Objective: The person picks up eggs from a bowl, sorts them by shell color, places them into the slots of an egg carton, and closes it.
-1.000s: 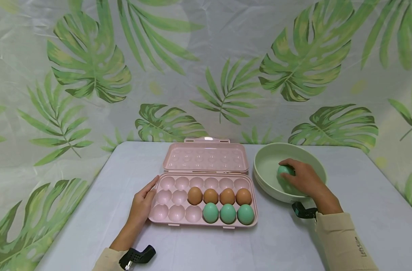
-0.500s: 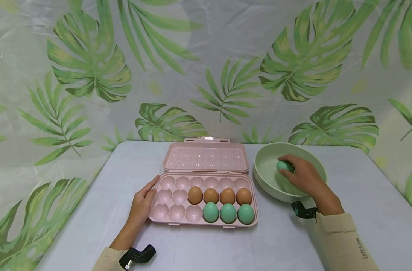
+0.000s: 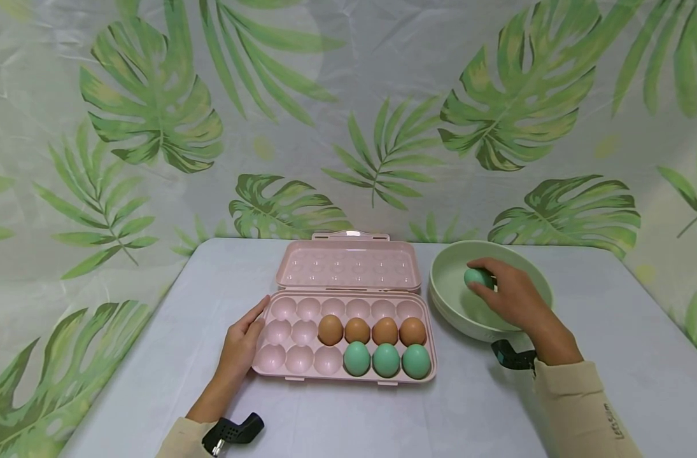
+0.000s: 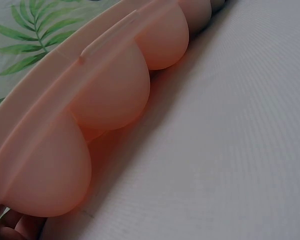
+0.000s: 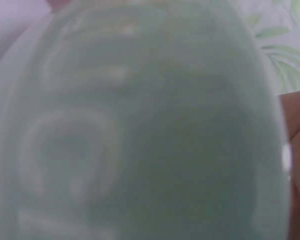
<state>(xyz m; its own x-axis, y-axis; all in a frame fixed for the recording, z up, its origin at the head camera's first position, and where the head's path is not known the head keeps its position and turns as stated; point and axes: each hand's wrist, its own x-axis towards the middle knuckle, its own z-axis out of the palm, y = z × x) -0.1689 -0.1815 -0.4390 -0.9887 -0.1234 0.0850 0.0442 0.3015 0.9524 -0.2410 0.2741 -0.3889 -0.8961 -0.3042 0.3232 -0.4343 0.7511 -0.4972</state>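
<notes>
A pink plastic egg carton (image 3: 288, 378) lies open on the table, its lid (image 3: 348, 266) folded back. Several brown eggs (image 3: 357, 331) fill the right part of its middle row, and three green eggs (image 3: 386, 360) sit at the right of the front row. My left hand (image 3: 242, 343) grips the carton's left edge; the left wrist view shows fingertips (image 4: 27, 225) low beside the rounded cups (image 4: 110, 90). Over the pale green bowl (image 3: 447, 305) my right hand (image 3: 511, 296) pinches a green egg (image 3: 477, 277) between thumb and fingers. The bowl's wall fills most of the right wrist view.
A white cloth covers the table (image 3: 337, 423). Behind it hangs a leaf-printed curtain (image 3: 382, 83). The bowl stands close to the carton's right side, at the back right. Black wrist cameras (image 3: 232, 431) sit on both forearms.
My right hand has shifted slightly up and left within the bowl's outline, and the green egg has moved with it. The left hand and the carton stay put.
</notes>
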